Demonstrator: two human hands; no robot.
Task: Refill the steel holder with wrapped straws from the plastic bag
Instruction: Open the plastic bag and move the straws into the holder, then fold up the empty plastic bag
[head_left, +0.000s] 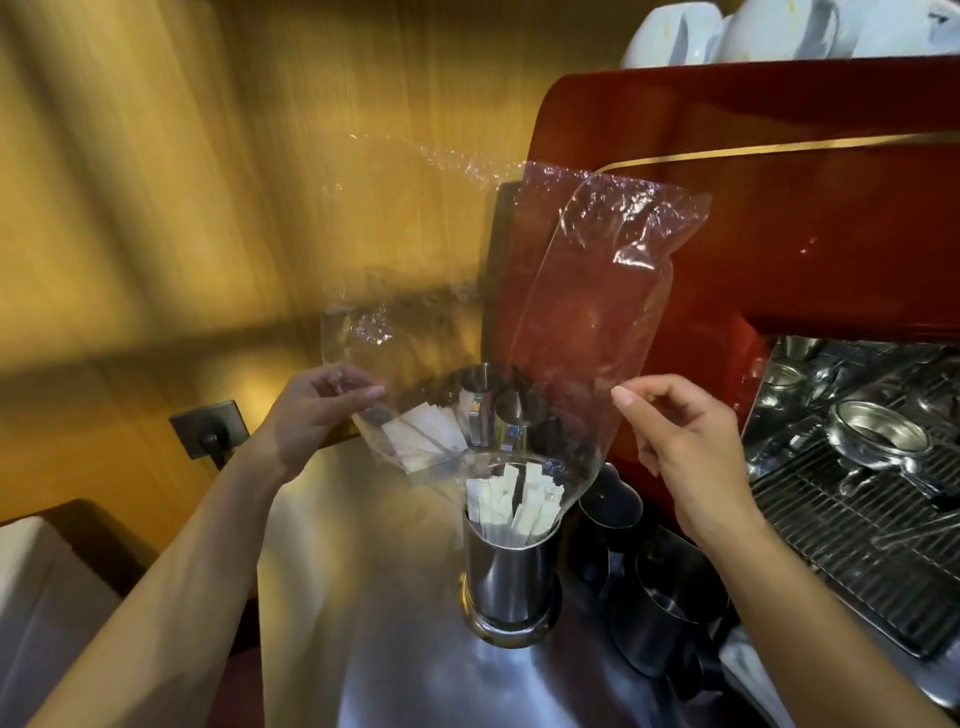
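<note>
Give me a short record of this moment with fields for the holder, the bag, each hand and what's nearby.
holder: steel holder upright on the metal counter, wrapped straws standing in it
bag: clear plastic bag upturned, its mouth over the holder's top; a few straws remain inside on the left
left hand: left hand pinching the bag's left edge
right hand: right hand pinching the bag's right edge
nearby: dark cups right of the holder, red espresso machine behind

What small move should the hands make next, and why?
Probably tip the plastic bag steeper over the steel holder: a few wrapped straws remain near the left hand, while the right hand pinches the other edge.
</note>
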